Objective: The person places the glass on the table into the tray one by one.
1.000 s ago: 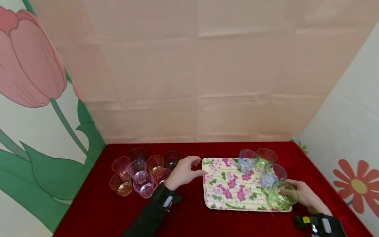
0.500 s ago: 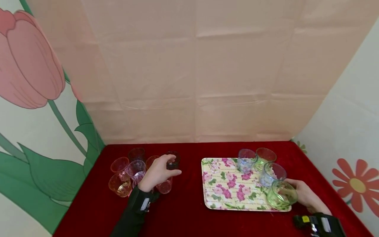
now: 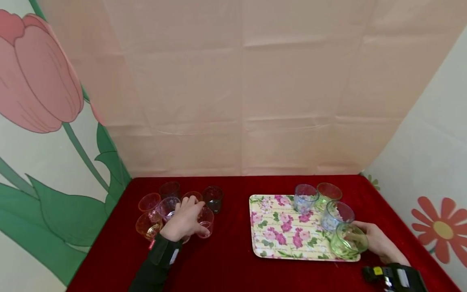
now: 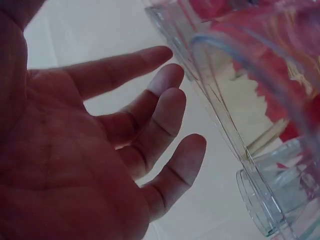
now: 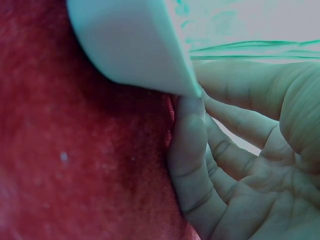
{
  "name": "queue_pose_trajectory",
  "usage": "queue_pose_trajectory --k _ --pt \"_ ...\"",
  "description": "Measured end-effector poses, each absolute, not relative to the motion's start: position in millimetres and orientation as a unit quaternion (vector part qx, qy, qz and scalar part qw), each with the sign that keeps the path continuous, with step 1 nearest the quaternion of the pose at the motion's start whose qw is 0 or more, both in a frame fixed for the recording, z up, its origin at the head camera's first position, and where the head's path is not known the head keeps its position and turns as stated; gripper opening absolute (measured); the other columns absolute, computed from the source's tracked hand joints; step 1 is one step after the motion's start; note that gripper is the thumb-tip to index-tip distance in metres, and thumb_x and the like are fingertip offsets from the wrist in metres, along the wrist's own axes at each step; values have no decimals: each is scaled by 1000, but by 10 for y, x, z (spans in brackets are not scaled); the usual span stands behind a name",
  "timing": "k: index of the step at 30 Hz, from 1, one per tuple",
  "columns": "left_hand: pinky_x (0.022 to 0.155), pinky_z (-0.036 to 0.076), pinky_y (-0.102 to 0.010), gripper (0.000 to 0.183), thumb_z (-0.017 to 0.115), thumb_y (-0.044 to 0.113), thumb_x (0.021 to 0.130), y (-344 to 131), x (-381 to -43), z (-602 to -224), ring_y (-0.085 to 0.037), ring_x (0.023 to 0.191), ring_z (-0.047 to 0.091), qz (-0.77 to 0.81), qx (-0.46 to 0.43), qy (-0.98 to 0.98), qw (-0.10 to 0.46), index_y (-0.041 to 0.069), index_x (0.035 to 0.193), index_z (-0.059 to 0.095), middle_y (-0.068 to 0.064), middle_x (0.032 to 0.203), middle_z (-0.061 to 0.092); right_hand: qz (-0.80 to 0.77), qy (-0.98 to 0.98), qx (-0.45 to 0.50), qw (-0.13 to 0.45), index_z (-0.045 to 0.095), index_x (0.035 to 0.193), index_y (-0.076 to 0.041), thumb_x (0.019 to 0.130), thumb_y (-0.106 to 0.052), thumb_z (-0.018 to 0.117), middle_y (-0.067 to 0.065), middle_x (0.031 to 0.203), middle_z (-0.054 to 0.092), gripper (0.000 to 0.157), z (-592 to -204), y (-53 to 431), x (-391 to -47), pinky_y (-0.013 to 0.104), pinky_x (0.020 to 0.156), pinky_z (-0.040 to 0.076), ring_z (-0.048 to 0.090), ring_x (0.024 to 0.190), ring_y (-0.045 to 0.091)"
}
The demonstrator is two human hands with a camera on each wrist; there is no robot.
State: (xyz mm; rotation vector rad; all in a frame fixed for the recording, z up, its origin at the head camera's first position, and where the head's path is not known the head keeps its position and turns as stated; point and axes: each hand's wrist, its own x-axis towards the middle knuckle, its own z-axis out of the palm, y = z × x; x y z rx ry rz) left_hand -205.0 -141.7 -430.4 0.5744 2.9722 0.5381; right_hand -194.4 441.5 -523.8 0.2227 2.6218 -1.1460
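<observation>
My left hand (image 3: 183, 221) hovers over a cluster of coloured glasses at the left. Its fingers are relaxed; in the left wrist view they stand apart from a clear glass wall (image 4: 225, 115). A pink glass (image 3: 207, 219) stands beside the thumb, and a purple glass (image 3: 168, 207) stands behind the hand. Beneath it another glass is mostly hidden. My right hand (image 3: 381, 243) pinches the right edge of a flowered tray (image 3: 271, 221), whose pale side (image 5: 135, 45) fills the top of the right wrist view. A green glass (image 3: 344, 245) on the tray partly covers those fingers.
On the tray's right side stand two blue glasses (image 3: 305, 198) and another green glass (image 3: 330, 191). Around the left hand are an amber glass (image 3: 148, 227), a red glass (image 3: 148, 202), an orange glass (image 3: 192, 196) and dark glasses (image 3: 213, 198). Red cloth (image 3: 233, 263) covers the table.
My left hand has moved left and down, from near the tray's left edge to above the glasses. The right hand and the tray have stayed put.
</observation>
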Motion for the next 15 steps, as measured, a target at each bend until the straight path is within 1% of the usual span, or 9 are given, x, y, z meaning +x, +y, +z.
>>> queue_pose_trajectory --k 4,9,11,15 --pt "84 30 -47 83 96 34 68 -1407 -2047 -4319 -30 99 36 146 193 969 41 -2 134 60 -12 109 47 -397 905 74 137 62 126 9 92 -38 76 10 103 68 59 -5238 4409 -1942 32 70 50 55 89 22" --pt "80 27 -44 78 100 33 61 -1406 -2063 -4332 -30 95 35 130 208 969 25 0 122 64 -9 101 41 -398 904 77 133 62 126 10 92 -37 76 10 102 68 60 -5226 4406 -1933 32 69 50 55 89 22" --pt "79 27 -43 75 101 33 59 -1407 -2073 -4339 -30 95 36 128 211 969 18 2 117 66 -9 99 41 -401 903 78 132 61 126 10 92 -37 77 10 102 68 60 -5220 4404 -1928 33 69 51 55 89 22" --pt "78 28 -43 72 101 34 57 -1403 -2095 -4365 -29 94 36 130 214 968 7 3 112 67 -8 98 42 -403 902 83 133 62 126 9 91 -38 77 10 102 68 60 -5219 4410 -1921 33 70 50 55 89 23"
